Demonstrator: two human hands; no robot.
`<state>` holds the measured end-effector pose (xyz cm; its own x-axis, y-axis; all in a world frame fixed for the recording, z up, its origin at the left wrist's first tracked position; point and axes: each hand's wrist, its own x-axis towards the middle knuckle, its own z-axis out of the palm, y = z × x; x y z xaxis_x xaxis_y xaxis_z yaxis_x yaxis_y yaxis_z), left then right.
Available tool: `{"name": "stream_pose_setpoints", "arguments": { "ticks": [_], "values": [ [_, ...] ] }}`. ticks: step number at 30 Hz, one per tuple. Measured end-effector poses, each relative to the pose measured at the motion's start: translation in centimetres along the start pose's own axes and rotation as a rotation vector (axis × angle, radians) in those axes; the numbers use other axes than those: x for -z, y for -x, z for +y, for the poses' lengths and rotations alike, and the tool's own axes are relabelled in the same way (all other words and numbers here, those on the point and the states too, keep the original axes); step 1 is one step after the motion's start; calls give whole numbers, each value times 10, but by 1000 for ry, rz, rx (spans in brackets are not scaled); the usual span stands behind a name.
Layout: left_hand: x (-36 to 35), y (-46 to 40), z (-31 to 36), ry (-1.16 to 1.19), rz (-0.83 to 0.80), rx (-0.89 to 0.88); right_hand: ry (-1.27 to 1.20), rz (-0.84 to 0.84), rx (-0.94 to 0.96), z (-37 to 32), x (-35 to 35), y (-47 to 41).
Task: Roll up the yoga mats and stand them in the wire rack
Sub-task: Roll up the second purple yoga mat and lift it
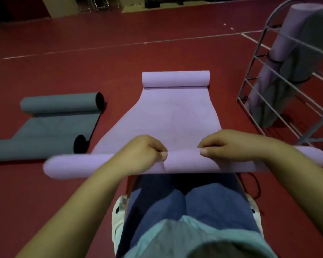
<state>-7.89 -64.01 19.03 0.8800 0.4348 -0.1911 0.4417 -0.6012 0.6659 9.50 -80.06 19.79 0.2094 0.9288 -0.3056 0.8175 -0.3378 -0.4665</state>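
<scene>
A purple yoga mat [172, 116] lies on the red floor in front of my knees, its far end curled into a small roll. The near end forms a thicker roll lying crosswise. My left hand [144, 152] and my right hand [229, 146] both grip this near roll from above, thumbs pressed on it, close together at its middle. A grey yoga mat [52, 127] lies to the left, rolled at both ends. The wire rack [280, 79] stands at the right with a purple rolled mat [295, 28] and a grey one upright inside.
Red sports floor [101, 67] with white lines stretches ahead. A black cord [254, 185] lies on the floor by my right shoe. My legs in blue trousers fill the lower middle. Dim furniture stands along the far wall.
</scene>
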Motion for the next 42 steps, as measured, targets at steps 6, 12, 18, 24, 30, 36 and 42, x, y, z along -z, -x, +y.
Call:
{"name": "stream_pose_setpoints", "arguments": {
  "ticks": [6,12,18,24,30,36,42],
  "values": [
    [-64,2,-42,-216,57,-124,-344,32,-149,23,-74,2],
    [-71,5,-55,-429,177,-450,-39,576,-87,29,-105,2],
    [-81,6,-54,-508,237,-452,257,822,181,15,-138,6],
    [-87,16,-49,-327,178,-349,177,654,104,14,-138,20],
    [-79,23,-41,-211,87,-279,-129,397,-90,5,-117,26],
    [-76,6,-38,-234,-105,-145,-223,247,-162,9,-108,12],
    [-76,-23,-33,-263,-206,24,-90,257,-215,13,-115,-3]
  ]
}}
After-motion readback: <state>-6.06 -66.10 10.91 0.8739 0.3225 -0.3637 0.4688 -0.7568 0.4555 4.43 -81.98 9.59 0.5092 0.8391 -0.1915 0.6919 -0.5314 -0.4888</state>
